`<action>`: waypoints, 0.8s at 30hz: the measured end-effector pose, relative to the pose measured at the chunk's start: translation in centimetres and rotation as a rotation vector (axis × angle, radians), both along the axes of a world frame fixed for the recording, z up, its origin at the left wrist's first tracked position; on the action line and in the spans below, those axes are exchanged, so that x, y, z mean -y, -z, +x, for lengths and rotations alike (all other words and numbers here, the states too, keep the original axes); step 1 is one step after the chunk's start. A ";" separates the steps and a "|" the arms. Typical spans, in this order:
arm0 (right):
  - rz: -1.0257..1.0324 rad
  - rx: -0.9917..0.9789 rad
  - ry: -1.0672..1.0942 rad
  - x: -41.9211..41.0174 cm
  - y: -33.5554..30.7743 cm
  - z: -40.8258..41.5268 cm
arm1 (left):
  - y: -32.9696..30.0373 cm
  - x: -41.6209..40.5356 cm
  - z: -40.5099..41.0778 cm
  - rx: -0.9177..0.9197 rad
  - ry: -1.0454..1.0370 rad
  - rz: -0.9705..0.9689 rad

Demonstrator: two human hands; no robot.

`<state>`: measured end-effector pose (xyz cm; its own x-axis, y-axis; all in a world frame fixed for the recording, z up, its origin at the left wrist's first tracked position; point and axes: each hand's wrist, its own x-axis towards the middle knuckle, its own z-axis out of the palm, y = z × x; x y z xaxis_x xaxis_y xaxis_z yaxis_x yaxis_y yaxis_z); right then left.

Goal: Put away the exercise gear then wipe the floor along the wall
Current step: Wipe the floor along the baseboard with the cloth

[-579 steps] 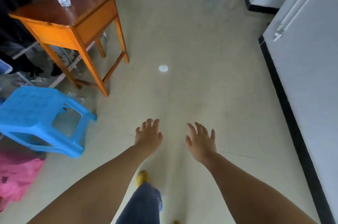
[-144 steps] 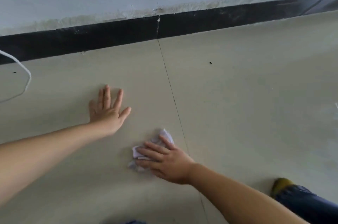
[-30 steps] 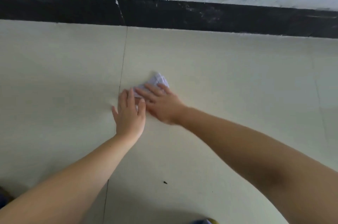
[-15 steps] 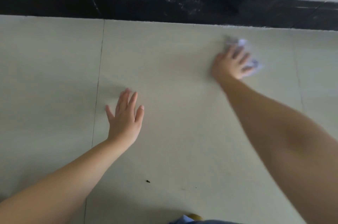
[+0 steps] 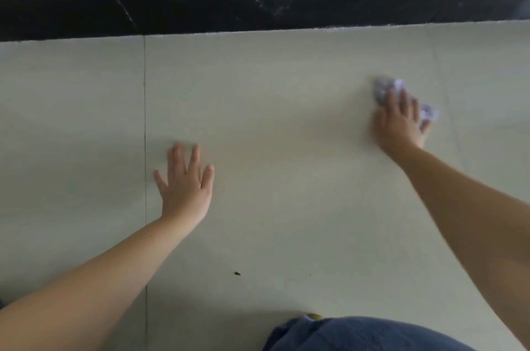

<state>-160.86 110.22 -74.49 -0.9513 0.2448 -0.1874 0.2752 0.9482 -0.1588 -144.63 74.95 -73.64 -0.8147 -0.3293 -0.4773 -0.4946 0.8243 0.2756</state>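
Floor (image 5: 286, 121): two hands, one cloth (image 5: 385, 89).

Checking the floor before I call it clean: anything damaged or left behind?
A dark speck lies on the floor, unwiped, near the knee. The black baseboard has a whitish crack at left.

Pale tiled floor (image 5: 286, 121) meeting a black skirting (image 5: 258, 6); on it, a crumpled cloth (image 5: 428, 114), a flat left hand (image 5: 186, 187), a dark speck (image 5: 237, 273).
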 end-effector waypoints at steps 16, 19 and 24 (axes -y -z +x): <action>-0.080 -0.002 -1.320 16.9 1.5 18.7 | -1.8 -1.4 -1.7 -0.132 -0.096 0.058; -0.019 -0.096 -0.706 6.2 2.0 12.9 | -1.2 -1.5 -1.7 -0.086 -0.028 0.081; -0.108 0.094 0.446 -4.7 -1.0 8.2 | -1.2 -0.8 -1.8 -0.023 0.029 0.109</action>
